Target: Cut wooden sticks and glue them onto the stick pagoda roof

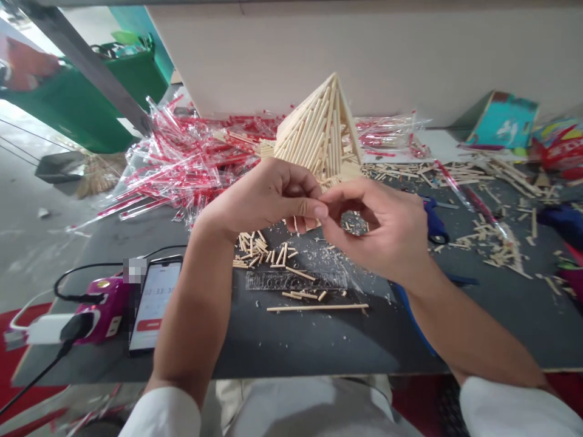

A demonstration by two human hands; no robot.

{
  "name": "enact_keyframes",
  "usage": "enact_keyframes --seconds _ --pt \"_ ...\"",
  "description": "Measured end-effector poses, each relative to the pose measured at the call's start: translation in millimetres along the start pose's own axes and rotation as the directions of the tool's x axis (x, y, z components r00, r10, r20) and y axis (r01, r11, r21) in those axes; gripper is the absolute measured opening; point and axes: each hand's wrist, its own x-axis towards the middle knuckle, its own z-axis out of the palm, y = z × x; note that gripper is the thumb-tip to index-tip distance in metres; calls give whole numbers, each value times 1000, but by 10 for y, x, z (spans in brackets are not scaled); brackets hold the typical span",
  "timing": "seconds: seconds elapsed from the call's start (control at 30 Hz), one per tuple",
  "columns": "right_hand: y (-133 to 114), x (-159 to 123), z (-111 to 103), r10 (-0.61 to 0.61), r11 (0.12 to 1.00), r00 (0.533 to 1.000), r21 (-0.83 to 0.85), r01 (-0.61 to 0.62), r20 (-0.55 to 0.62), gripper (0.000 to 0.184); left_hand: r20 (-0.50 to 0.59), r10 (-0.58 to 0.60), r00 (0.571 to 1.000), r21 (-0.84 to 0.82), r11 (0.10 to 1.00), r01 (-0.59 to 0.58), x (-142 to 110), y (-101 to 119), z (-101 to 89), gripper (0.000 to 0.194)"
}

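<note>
My left hand [277,197] and my right hand [380,227] meet at the fingertips above the middle of the table. Both are closed in a pinch; whatever lies between the fingers is too small or hidden to name. Just behind them stands a pointed, roof-like model [314,124] built of pale wooden sticks, its lower part covered by my hands. Below the hands lies a clear ruler [296,280], with short cut stick pieces [252,246] beyond it to the left. One long stick [317,308] rests on the near side of the ruler.
Red and clear plastic wrappers [195,152] heap up at the back left. A phone [155,303] and a purple power adapter [102,309] with cables occupy the left front. A blue-handled tool [435,221] and scattered sticks [473,173] lie to the right. Green bins [86,103] stand beyond the table.
</note>
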Motion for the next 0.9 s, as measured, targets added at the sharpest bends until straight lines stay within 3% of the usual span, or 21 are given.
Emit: enact_keyframes --seconds 0.07,0.13,0.23,0.47,0.57,0.7,0.9 --pt "16 47 -10 -96 993 995 -76 93 -31 16 -27 21 999 -8 1000 -21 2 14 -6 18" --pt "27 106 -46 -139 984 990 -107 141 22 14 -43 30 999 -14 999 -31 -3 27 -17 20" --pt "39 194 -111 -146 979 976 -117 165 159 10 -48 17 999 -8 1000 -18 -21 27 -43 22" --pt "83 246 -159 -164 971 966 -142 194 200 11 -47 11 999 -32 999 -12 -34 -27 -87 23" --pt "179 246 -188 -168 955 977 -226 194 129 15 -151 55 987 -13 998 -57 -28 -16 -67 24" --pt "358 235 -176 -175 914 980 -354 197 94 16 -309 175 935 45 984 -169 -25 -2 -46 28" --pt "477 195 -86 -177 890 980 -411 199 93 17 -325 232 917 94 973 -212 -34 -5 -48 27"
